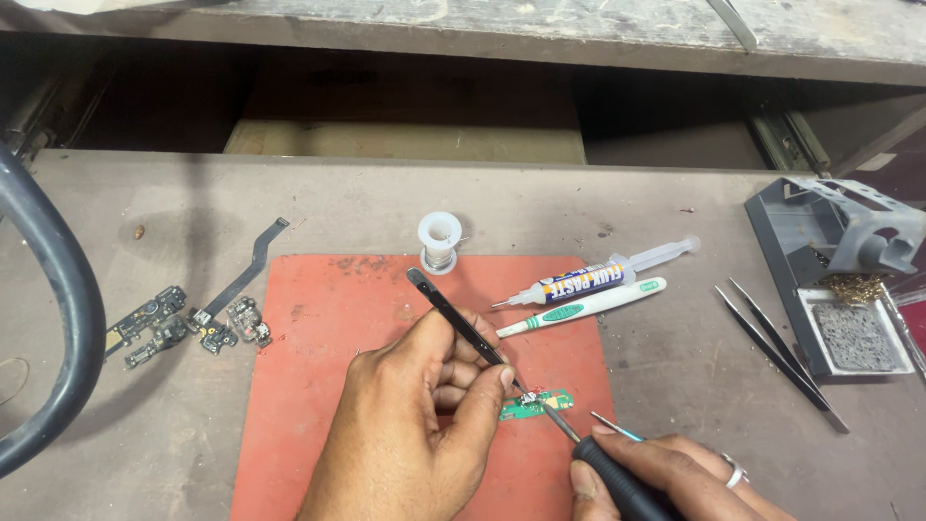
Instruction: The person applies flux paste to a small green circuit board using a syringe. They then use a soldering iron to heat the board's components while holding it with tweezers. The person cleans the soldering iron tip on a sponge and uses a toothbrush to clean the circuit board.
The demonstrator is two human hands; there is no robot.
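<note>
At the far left a thick black hose [60,318] curves across the bench [675,367]. Beside it lie a few small salvaged boards [154,323] and connectors [236,328], with a thin flex strip [253,259] running up and away from them.

The red mat [318,386] comes next, and your work sits on it. Your left hand [415,415] rests on the mat with the fingers curled and the thumb and forefinger pressed together on black tweezers [461,326]. The tweezers slant up to the left past your knuckles, and their tips come down onto the small green board [533,402]. That board lies flat on the mat just right of your left thumb, near the mat's right edge.

At the mat's top edge stands a white solder spool [440,239]. To its right, off the mat, a flux syringe [603,276] and a white pen-like tool [588,306] lie side by side, both angled up to the right.

Your right hand [675,478], a ring on one finger, is wrapped shut around the black soldering iron [617,487], whose tip reaches up-left to the green board where the tweezers meet it. A thin wire [615,425] pokes out just above that hand.

Further right, two more tweezers [781,352] lie loose on the bench, and at the edge stands a grey iron stand [834,260] with brass wool and a sponge tray.
</note>
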